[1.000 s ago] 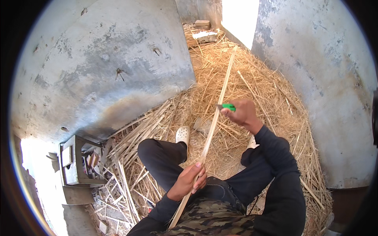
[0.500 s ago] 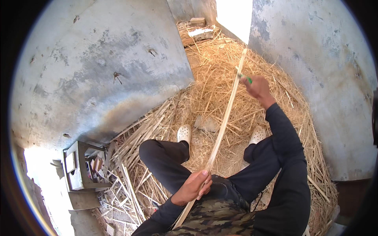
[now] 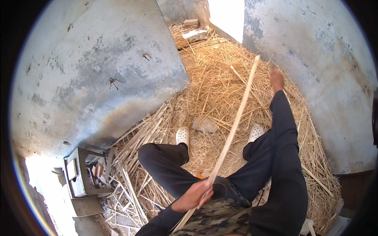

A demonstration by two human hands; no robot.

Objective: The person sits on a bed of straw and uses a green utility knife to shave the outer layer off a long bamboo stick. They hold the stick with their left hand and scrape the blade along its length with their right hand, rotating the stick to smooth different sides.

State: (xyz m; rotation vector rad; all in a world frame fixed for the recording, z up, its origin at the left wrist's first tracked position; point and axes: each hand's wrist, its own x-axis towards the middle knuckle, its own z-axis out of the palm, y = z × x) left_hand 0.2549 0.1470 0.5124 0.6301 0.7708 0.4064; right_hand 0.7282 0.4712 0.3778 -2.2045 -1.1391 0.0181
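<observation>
Grey, patchy walls stand on two sides, a left wall (image 3: 90,59) and a right wall (image 3: 315,82), with a bright white gap (image 3: 226,17) between them at the top. Yellow straw (image 3: 210,72) spreads over the ground between the walls. The person sits with bent legs (image 3: 161,161) in dark trousers, knees wide apart.

A long, pale strip (image 3: 232,131) slants from the lap up and to the right, over the straw. Its low part runs through the left hand (image 3: 195,195), and its far end sticks out well past that hand. The right hand (image 3: 277,80) is just right of that far end, a little apart from it. The far end is well away from the left wall's edge and nearer the right wall's bottom edge. Some space shows between the strip and each knee.

A wooden box (image 3: 80,188) stands far left. Two pale shoes (image 3: 182,135) sit either side of the strip. The left hand is closed round the strip. The right hand is blurry, so I cannot tell if it is closed or holding something.
</observation>
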